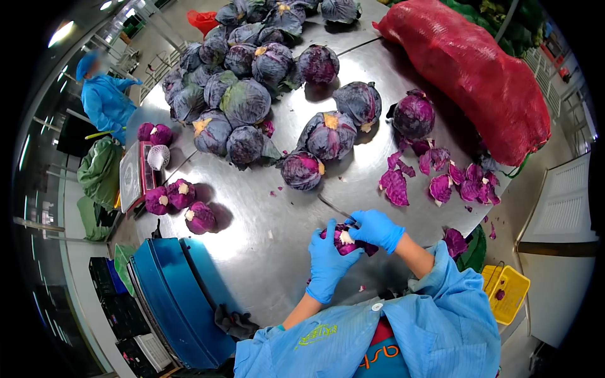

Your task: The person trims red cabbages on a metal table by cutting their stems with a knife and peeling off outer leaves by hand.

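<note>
A small purple cabbage (343, 239) with a pale cut stem end is between my two blue-gloved hands, close to my body. My left hand (331, 261) is wrapped round its left and lower side. My right hand (376, 230) is closed at its right side, on a knife whose thin dark blade (329, 205) points up and left; the handle is hidden by the glove. Just beyond sits a whole cabbage (302, 171). Loose purple leaves (394, 187) lie on the metal table (252, 252) to the right.
Dark cabbages (246, 102) are heaped at the back left, and a red mesh sack (466, 79) at the back right. Trimmed cabbages (200, 218) lie near a scale (131, 176). A blue bin (179, 296) and a yellow basket (507, 293) flank me. Another person (104, 97) stands far left.
</note>
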Motion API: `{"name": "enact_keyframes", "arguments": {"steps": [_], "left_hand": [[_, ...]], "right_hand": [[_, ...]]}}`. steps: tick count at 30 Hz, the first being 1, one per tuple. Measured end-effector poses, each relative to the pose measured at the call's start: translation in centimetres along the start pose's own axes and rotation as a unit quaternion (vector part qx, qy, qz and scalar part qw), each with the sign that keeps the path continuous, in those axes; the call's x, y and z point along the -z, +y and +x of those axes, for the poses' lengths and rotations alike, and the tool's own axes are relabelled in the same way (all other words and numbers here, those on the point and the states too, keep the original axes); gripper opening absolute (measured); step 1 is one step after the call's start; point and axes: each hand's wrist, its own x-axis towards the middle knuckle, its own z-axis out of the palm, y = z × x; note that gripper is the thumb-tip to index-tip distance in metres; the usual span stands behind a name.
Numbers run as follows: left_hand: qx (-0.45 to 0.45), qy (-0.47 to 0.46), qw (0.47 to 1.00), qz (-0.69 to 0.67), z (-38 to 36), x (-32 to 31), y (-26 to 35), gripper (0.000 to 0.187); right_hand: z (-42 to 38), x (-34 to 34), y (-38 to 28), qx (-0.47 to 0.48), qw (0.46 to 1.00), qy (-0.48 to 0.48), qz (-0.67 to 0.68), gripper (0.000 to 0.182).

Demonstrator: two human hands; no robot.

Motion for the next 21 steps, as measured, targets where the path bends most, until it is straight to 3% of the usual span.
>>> {"name": "enact_keyframes", "arguments": {"steps": [3,8,10,11,12,13,14,15,17,19,20,21], "left_hand": [[-0.009,0.005,1.000,-0.008,-0.2,-0.3,-1.1,0.102],[-0.088,-0.020,0.980,-0.180,-0.9,0.4,-4.6,0.098],[-0.145,-0.046,0.968,-0.200,-1.9,1.8,-6.0,0.094],[-0.161,-0.044,0.962,-0.218,-2.4,2.3,-6.6,0.094],[-0.152,-0.024,0.955,-0.252,-3.0,1.8,-8.1,0.094],[-0.139,-0.002,0.947,-0.288,-3.4,1.0,-9.6,0.095],[-0.111,0.003,0.940,-0.321,-3.6,0.7,-10.0,0.096],[-0.085,0.009,0.932,-0.353,-3.6,0.8,-10.1,0.097],[-0.115,0.006,0.940,-0.322,-3.2,1.3,-9.9,0.100],[-0.124,-0.013,0.946,-0.299,-2.9,1.7,-9.8,0.102],[-0.107,-0.021,0.944,-0.313,-2.9,1.7,-9.6,0.104],[-0.091,-0.029,0.941,-0.325,-3.0,1.7,-9.4,0.106]], "right_hand": [[-0.2,-0.3,-0.3,0.000,1.000,0.015,0.003,0.035],[-0.1,-2.1,2.7,0.000,0.990,0.112,0.090,0.033],[0.2,-1.7,6.0,-0.060,0.985,0.161,0.001,0.026],[0.0,-1.5,8.0,-0.123,0.977,0.169,0.031,0.025],[-1.1,-0.3,8.5,-0.116,0.969,0.218,0.032,0.024],[-1.8,0.0,10.5,-0.050,0.961,0.273,-0.018,0.024],[-2.6,0.4,11.3,-0.060,0.939,0.314,-0.127,0.029],[-3.4,2.1,9.6,0.019,0.916,0.376,-0.140,0.036],[-4.0,1.8,8.7,-0.045,0.907,0.395,-0.142,0.034],[-4.4,0.1,6.6,0.001,0.935,0.353,-0.034,0.033],[-4.3,-1.0,5.5,-0.026,0.967,0.248,0.058,0.036],[-3.3,-3.7,5.9,-0.033,0.950,0.151,0.270,0.041]]}}
